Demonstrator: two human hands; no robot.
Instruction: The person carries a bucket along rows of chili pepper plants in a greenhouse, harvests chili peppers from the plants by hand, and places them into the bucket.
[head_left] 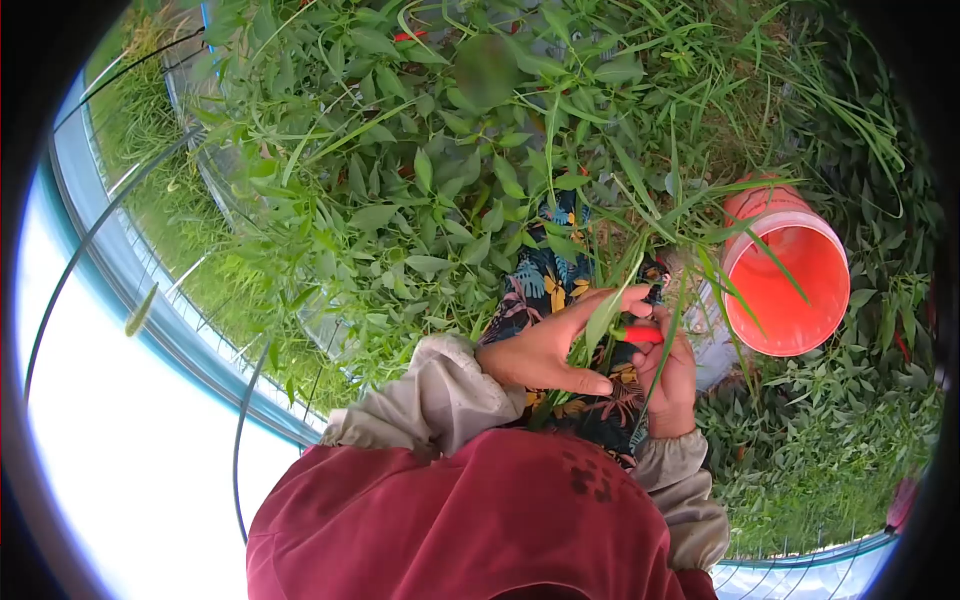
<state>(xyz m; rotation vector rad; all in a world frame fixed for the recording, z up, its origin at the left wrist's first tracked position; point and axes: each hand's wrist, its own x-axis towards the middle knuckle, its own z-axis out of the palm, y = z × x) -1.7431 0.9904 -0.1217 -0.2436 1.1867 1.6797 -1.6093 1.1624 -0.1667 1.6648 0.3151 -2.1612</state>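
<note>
A red chili pepper [643, 334] with a green stem end lies in the curled fingers of my right hand [672, 375], in front of my patterned trousers. Just left of it, my left hand [548, 352] is open, thumb and fingers spread around some leaves. Its fingertips are near the pepper's stem end, partly hidden by a long leaf. Long green blades cross in front of my right hand. Leafy pepper plants [420, 200] crowd close beyond both hands.
A red bucket [735, 208] lies tilted at the right, its mouth towards me, with grass blades across it. Another red pepper [409, 37] shows among the far leaves. Thin dark hoops [75, 250] and the pale greenhouse side run along the left.
</note>
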